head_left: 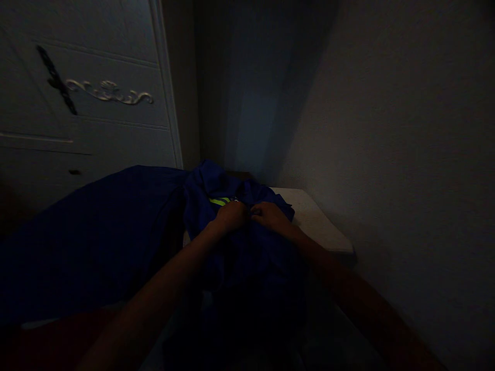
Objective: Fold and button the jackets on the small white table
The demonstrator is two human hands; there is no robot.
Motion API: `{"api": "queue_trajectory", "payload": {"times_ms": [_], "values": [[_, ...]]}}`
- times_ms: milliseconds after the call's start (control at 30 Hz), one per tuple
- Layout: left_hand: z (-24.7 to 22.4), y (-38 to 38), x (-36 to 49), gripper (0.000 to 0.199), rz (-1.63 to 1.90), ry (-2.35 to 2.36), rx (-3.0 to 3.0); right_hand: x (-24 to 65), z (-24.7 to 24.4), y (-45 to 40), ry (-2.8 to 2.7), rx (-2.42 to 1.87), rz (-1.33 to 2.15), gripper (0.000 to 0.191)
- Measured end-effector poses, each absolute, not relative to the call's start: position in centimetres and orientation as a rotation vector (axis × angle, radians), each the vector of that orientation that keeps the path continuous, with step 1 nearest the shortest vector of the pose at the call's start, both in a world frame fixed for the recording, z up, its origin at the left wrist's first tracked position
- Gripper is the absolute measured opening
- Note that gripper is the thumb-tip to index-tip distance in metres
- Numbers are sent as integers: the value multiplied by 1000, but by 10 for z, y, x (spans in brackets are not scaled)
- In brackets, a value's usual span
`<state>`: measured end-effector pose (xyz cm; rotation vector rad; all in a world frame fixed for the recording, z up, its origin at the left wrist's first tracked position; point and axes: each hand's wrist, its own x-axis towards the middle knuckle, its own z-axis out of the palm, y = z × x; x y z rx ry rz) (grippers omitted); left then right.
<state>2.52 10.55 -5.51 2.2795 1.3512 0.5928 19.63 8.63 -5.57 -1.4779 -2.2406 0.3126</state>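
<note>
A dark blue garment [247,252] lies bunched over a pale board-like surface, with a bright yellow-green patch [219,201] showing near its upper part. My left hand [232,214] is closed on the cloth at the middle of the garment, just below that patch. Close beside it, my right hand [270,214] pinches the same cloth, thumb and fingers together. A small gap separates the two hands. The dim light hides the fine detail at the fingertips and the garment's lower folds.
A pale surface [317,221] with a rounded corner sticks out at the right, near the wall [406,154]. More dark blue cloth [96,232] spreads to the left. Behind it stands a white wardrobe [127,46] with a dark handle [57,80]. Something dark red [58,337] lies at lower left.
</note>
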Motion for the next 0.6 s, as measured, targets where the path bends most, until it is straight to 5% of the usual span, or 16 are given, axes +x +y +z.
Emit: {"api": "queue_trajectory", "payload": {"times_ms": [600], "values": [[-98, 117, 16, 21, 1044, 1046, 1713, 207, -73, 98, -1782, -1366, 812, 22]]}}
